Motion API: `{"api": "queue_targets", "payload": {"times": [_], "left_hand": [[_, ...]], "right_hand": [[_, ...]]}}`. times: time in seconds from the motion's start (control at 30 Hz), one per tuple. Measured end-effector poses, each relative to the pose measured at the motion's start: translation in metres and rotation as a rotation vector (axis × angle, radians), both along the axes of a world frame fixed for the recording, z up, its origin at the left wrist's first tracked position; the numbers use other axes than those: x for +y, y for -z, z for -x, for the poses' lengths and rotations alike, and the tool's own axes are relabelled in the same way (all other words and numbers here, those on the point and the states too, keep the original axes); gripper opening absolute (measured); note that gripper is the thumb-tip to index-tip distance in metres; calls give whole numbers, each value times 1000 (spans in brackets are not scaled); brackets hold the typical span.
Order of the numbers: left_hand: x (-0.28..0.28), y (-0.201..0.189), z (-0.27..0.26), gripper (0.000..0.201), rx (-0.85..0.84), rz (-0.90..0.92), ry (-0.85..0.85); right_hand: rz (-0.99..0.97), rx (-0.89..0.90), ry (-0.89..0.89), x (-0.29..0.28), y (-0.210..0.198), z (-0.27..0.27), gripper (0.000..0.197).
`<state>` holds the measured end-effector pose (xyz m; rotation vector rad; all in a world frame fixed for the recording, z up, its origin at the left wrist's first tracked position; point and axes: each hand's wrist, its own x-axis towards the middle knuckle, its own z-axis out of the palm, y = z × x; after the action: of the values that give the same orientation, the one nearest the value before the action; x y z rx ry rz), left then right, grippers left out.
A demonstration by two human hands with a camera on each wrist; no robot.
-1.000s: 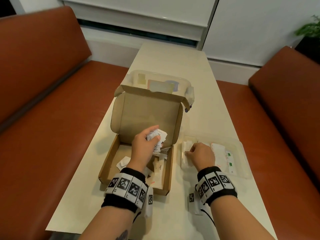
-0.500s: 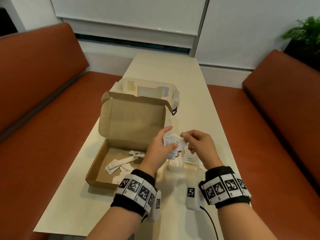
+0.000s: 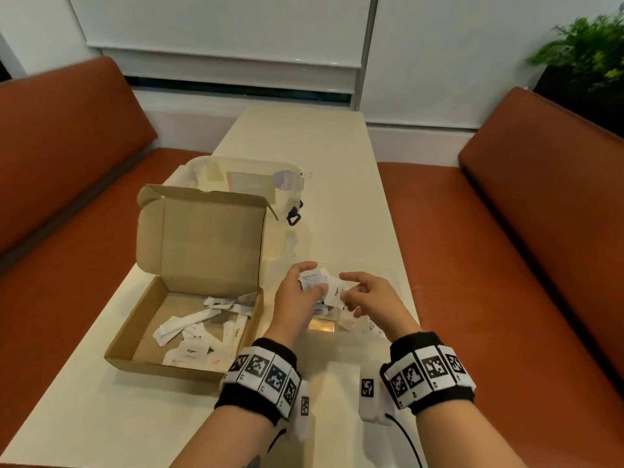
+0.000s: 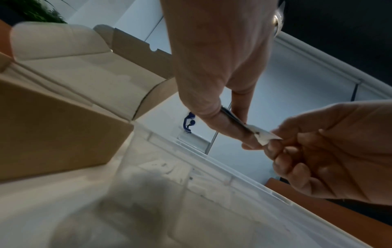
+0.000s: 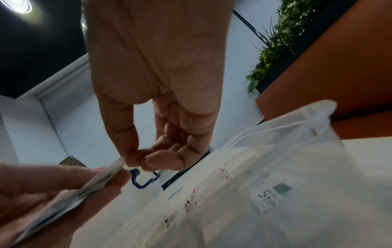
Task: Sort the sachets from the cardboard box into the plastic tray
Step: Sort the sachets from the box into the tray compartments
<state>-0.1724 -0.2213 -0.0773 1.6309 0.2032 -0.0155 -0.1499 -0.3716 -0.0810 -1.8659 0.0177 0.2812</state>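
The open cardboard box [image 3: 189, 366] sits on the table at the left, with several white sachets [image 3: 189, 324] lying inside. My left hand [image 3: 297, 298] grips a bunch of sachets [image 3: 312, 282] above the clear plastic tray [image 3: 395, 275], which lies to the right of the box. My right hand [image 3: 368, 298] pinches one white pepper sachet [image 3: 336, 292] at the edge of that bunch. In the left wrist view the thumb and forefinger clamp the thin stack [image 4: 235, 120] while the right hand's fingers [image 4: 275, 146] hold its end. Sachets [image 5: 269, 198] lie in the tray [image 5: 318, 114] below.
A clear lidded container [image 3: 250, 177] with a blue clip [image 3: 293, 217] stands behind the box lid. Orange benches [image 3: 506, 265] flank the narrow table [image 3: 304, 136]. A potted plant [image 3: 587, 52] stands at the far right. A cable runs from my right wrist.
My left hand lifted a bunch of sachets out of the box and carried it right, over the tray. My right hand rose from the tray and took hold of one sachet.
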Motion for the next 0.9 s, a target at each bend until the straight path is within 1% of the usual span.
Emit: {"api": "queue_targets", "payload": {"times": [0.1,0.17,0.23,0.33,0.43,0.53,0.67,0.8,0.83,0.9], "left_hand": [[-7,-3,1,35,-14,3,-23],[-6,-1,-1,23,-49,-41,-37],[-2,0,-6,12,-54,-69,-46],[4,-2,-13,15,-22,-40,-20],[13,0,-17,15,-39,-23,9],[22,7,-21,15,-25,-28,70],[33,14,-29,14,-43,-96,122],[39,19,-34,13,-70,-183,204],[39,20,-34,12,-81,-198,208],[40,27,-31,14,-103,-192,179]], "right_hand": [[-40,-1,17,-1,0,1,20],[-114,-18,87,1,0,2,11],[-176,-44,152,5,-1,2,8],[-229,-67,263,13,-1,1,10],[-289,-56,373,24,1,1,9],[-294,-45,408,39,8,5,8],[-200,-50,397,49,14,9,3],[36,-161,338,49,15,10,20],[89,-188,311,49,13,10,20],[189,-192,288,48,11,10,14]]}}
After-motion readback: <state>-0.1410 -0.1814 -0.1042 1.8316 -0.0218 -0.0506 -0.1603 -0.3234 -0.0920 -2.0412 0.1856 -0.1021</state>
